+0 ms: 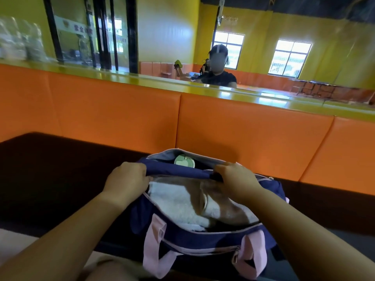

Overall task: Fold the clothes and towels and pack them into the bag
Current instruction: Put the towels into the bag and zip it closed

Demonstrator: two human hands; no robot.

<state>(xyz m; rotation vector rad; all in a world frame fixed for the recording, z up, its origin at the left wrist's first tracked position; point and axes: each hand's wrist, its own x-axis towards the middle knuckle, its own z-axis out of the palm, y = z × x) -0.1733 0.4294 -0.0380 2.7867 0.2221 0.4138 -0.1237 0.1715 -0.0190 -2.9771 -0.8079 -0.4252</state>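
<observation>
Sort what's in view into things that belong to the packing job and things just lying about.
In the job: navy bag; white towel and brown cloth inside it; left hand and right hand, both gripping its far edge.
Lying about: pale green round item in the rear pocket; orange backrest; dark seat; person in the background.

Bag (203, 238) navy, pink handles (154, 246), pink zip trim. Inside bag: white towel (178, 201), tan-brown cloth (221, 197); pale green round item (184, 162) in its rear pocket. Under bag dark brown bench (50, 169); behind bag plain orange padding (243, 134), yellow walls (166, 27).
</observation>
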